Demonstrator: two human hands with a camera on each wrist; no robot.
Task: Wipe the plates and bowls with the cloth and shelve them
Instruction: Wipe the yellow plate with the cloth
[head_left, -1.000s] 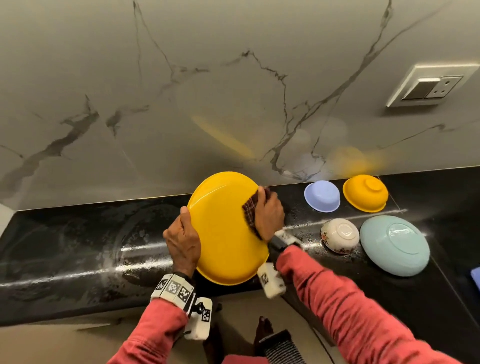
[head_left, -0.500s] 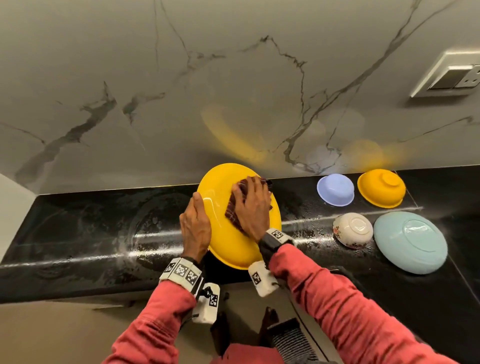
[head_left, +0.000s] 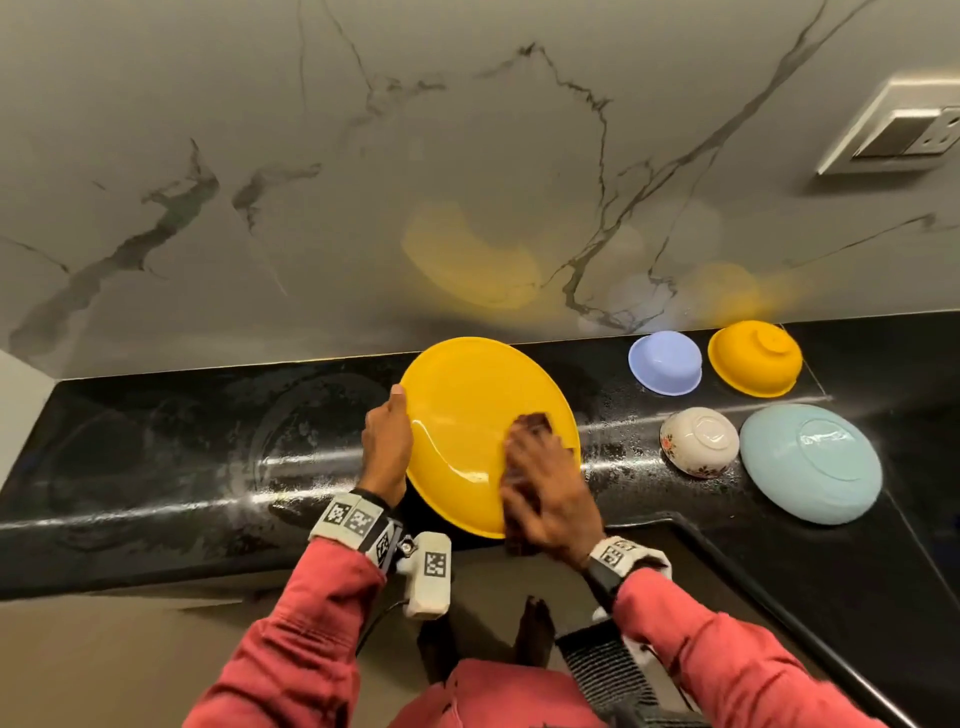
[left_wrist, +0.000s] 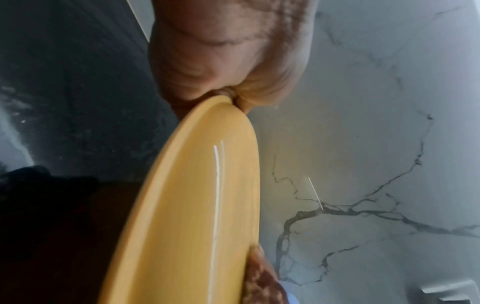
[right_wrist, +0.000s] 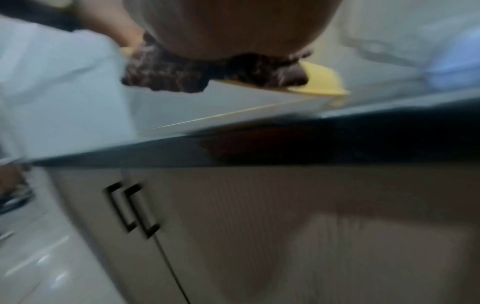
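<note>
A large yellow plate (head_left: 467, 415) is held tilted over the black counter (head_left: 182, 467). My left hand (head_left: 387, 441) grips its left rim, thumb on the upper face. My right hand (head_left: 545, 493) presses a dark brown checked cloth (head_left: 532, 422) flat against the plate's lower right part. In the left wrist view the yellow plate (left_wrist: 194, 205) runs edge-on from my left hand (left_wrist: 228, 94), with the cloth (left_wrist: 262, 281) at its lower edge. Blurred in the right wrist view, the cloth (right_wrist: 182, 72) bulges under my right hand (right_wrist: 233, 26) on the plate (right_wrist: 319, 82).
To the right, upside down on the counter: a lavender bowl (head_left: 665, 362), a yellow bowl (head_left: 756, 357), a white floral bowl (head_left: 698, 440) and a pale blue plate (head_left: 810, 462). A marble wall (head_left: 363, 156) with a socket (head_left: 904, 130) stands behind. Cabinet doors (right_wrist: 233, 226) are below.
My right hand has slid the cloth from the plate's upper middle down to its lower right edge. The plate now lies flatter, more of its face showing.
</note>
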